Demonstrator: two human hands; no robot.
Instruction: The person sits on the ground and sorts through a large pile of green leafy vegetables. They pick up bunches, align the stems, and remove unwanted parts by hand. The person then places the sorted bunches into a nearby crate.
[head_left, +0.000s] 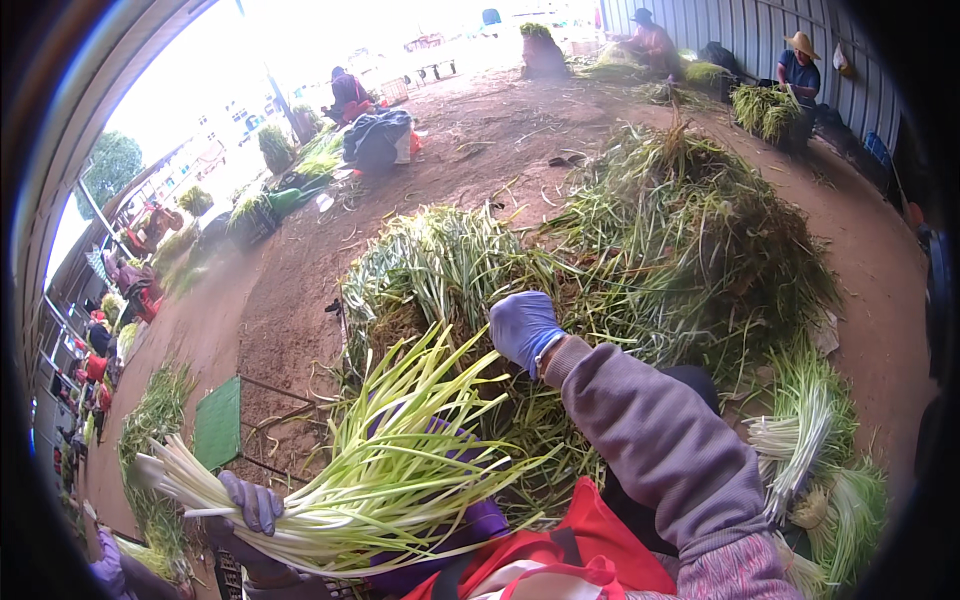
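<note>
My left hand (251, 510), in a grey-purple glove, is closed around the white stems of a large bunch of long green leafy vegetable stalks (390, 465), whose leaves fan out to the upper right. My right hand (525, 330), in a blue-purple glove, is a fist at the near edge of a heap of untrimmed stalks (442, 262); whether it holds a stalk is hidden. A larger tangled heap of stalks (697, 247) lies beyond it to the right.
Cleaned bundles with white stems (802, 442) lie at the right. A green panel on a metal frame (217, 424) stands at the left beside loose greens (154, 427). Several people sit farther off by piles, one in a straw hat (801, 71). A co-worker's purple sleeve (124, 566) shows lower left.
</note>
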